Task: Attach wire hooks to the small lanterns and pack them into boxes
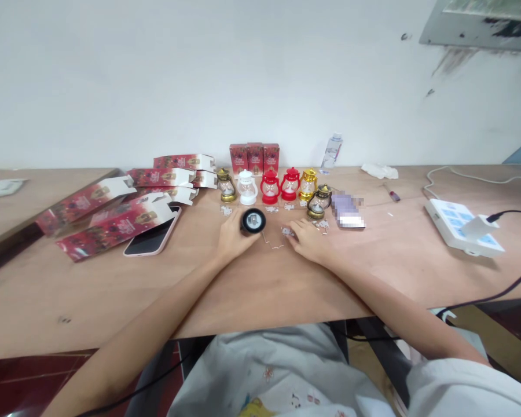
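Note:
My left hand (pixel 232 236) is closed round a small black lantern (pixel 253 220) lying on its side, its round base facing me. My right hand (pixel 303 237) rests on the wooden table (pixel 260 278), fingertips pinched on a tiny clear piece (pixel 287 231). Thin wire handles (pixel 272 242) lie between the two hands. Just beyond stands a row of miniature lanterns: bronze (pixel 226 185), white (pixel 247 187), two red (pixel 279 186), gold (pixel 308 183), and a dark bronze one (pixel 318 202) tilted nearer my right hand.
Flat red cartons (pixel 113 217) and a phone (pixel 153 238) lie at the left. Three upright red boxes (pixel 254 157) stand against the wall. A bottle (pixel 331 152), crumpled tissue (pixel 380 170), a white power strip with cables (pixel 462 226) and a blurred card (pixel 348 211) are at the right.

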Action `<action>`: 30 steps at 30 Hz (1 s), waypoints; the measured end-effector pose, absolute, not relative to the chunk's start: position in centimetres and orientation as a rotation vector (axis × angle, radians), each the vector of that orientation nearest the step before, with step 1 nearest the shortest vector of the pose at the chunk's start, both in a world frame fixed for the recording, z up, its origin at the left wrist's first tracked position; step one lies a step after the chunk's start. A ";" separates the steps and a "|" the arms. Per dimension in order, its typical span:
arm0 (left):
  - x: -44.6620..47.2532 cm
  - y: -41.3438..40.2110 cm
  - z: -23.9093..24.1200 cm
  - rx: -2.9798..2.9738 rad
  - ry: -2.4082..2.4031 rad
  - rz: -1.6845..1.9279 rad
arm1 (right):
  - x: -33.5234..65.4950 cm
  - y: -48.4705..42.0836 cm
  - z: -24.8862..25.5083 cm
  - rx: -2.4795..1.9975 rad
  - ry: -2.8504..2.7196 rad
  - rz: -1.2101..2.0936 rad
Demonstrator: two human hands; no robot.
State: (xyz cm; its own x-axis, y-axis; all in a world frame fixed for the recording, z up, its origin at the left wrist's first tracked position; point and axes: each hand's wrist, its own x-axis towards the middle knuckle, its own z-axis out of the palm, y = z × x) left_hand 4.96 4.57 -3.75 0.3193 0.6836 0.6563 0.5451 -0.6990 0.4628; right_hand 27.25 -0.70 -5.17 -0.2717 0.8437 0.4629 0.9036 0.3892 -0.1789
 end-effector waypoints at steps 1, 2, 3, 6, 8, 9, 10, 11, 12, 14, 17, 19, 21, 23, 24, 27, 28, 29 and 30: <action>4.9 4.6 -3.8 2.430 1.135 1.323 | 27.3 -0.7 -5.2 -1.465 -2.143 -0.171; 4.9 4.5 -3.9 2.442 1.133 1.319 | 27.3 -0.7 -5.3 -1.426 -2.112 -0.183; 4.9 4.5 -4.0 2.459 1.132 1.315 | 27.3 -0.7 -5.2 -1.380 -2.074 -0.197; 4.9 4.4 -4.1 2.540 1.109 1.276 | 27.1 -1.1 -4.7 -1.190 -1.927 -0.219; 4.9 4.3 -4.0 2.591 1.083 1.243 | 26.8 -1.6 -4.2 -1.053 -1.836 -0.220; 4.9 4.2 -3.9 2.611 1.063 1.233 | 26.5 -1.9 -3.9 -0.992 -1.811 -0.219; 5.0 4.1 -3.8 2.628 1.044 1.227 | 26.3 -2.3 -3.6 -0.940 -1.806 -0.221; 5.0 4.0 -3.7 2.646 1.025 1.227 | 26.0 -2.7 -3.4 -0.899 -1.816 -0.225; 5.1 3.9 -3.7 2.664 1.004 1.227 | 25.7 -3.1 -3.3 -0.868 -1.836 -0.230; 5.3 3.7 -3.7 2.698 0.957 1.221 | 25.2 -3.7 -3.1 -0.829 -1.877 -0.243; 5.7 3.1 -3.7 2.748 0.894 1.187 | 24.8 -4.1 -3.2 -0.805 -1.900 -0.254; 6.0 2.7 -3.8 2.788 0.877 1.151 | 24.8 -4.2 -3.4 -0.796 -1.901 -0.263; 6.1 2.4 -3.7 2.816 0.875 1.133 | 24.9 -4.2 -3.4 -0.781 -1.884 -0.287; 6.2 2.2 -3.7 2.829 0.880 1.126 | 24.9 -4.2 -3.5 -0.765 -1.866 -0.302; 6.2 2.1 -3.7 2.830 0.886 1.122 | 24.9 -4.2 -3.5 -0.762 -1.859 -0.302; 6.2 1.9 -3.6 2.829 0.900 1.103 | 24.9 -4.2 -3.5 -0.770 -1.845 -0.291; 6.2 1.9 -3.6 2.831 0.898 1.103 | 24.9 -4.3 -3.4 -0.778 -1.846 -0.291; 6.2 1.9 -3.6 2.833 0.895 1.105 | 24.9 -4.3 -3.4 -0.784 -1.850 -0.294; 6.3 1.8 -3.6 2.837 0.890 1.110 | 24.9 -4.3 -3.3 -0.789 -1.857 -0.300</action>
State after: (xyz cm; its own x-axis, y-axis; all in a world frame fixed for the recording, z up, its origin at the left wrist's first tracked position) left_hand 6.25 1.84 -3.61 0.5981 0.4897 0.6344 0.5124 -0.8423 0.1672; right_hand 24.90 -4.29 -3.31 -0.2347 0.3800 0.8947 0.6425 0.7513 -0.1505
